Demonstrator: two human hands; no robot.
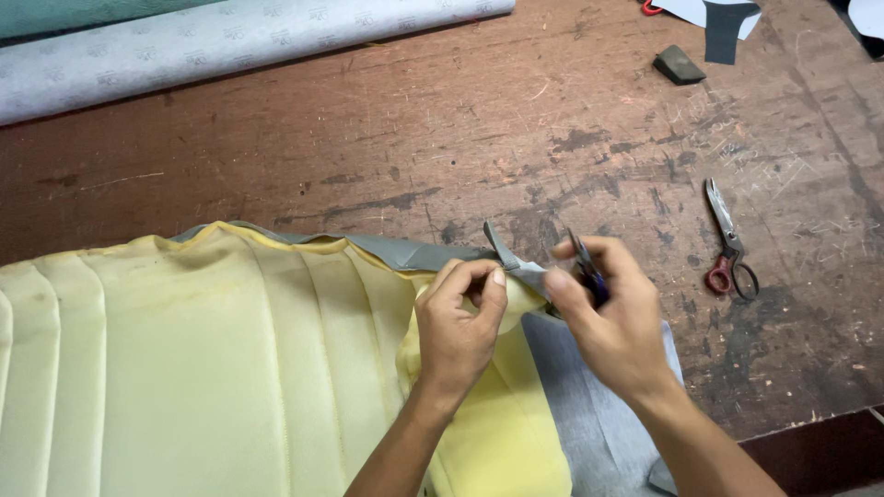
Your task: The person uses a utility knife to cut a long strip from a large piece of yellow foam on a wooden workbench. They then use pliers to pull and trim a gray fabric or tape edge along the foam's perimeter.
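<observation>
I see L hand (458, 324) pinching grey trim strip (509, 259) at yellow foam cover (212, 368) edge; R hand (603, 317) grips small snips (587, 269). Bench (442, 129) open beyond; red-handled scissors (727, 244) well apart.

A left hand (458, 322) pinches the corner of a pale yellow foam-backed quilted panel (184, 368), folded over at its edge with grey fabric (589, 405) beneath. The right hand (612, 317) holds small dark snips (587, 270) against a grey strip (502, 247) at that corner. All rests on a worn brown worktable (460, 120). Red-handled scissors (727, 241) lie well apart to the right. A grey fabric roll (230, 41) lies along the far edge.
</observation>
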